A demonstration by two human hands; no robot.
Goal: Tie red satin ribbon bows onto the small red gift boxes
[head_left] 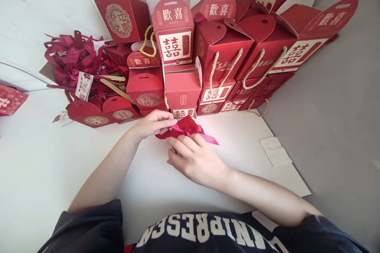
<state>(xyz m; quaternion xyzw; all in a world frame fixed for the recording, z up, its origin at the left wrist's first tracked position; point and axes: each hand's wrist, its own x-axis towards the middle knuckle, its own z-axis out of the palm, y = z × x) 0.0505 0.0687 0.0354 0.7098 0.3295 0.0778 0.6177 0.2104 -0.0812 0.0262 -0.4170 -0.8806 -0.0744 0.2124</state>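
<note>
A small red gift box (187,121) stands on the white tabletop between my hands, with a magenta satin ribbon (211,139) tied in a bow at its top. From the left, my left hand (156,123) pinches the bow's left loop between thumb and fingers. My right hand (196,160) lies in front of the box, its fingers curled in at the ribbon and hiding much of the knot. Its fingertips are partly covered, so what they grip is hard to see. One ribbon tail sticks out to the right.
Red gift boxes (178,27) with gold rope handles are stacked along the marble wall behind. A heap of magenta ribbons (74,53) with paper tags lies at the left back. A folded white tissue (274,151) lies near the right table edge. Another red box (12,100) sits far left.
</note>
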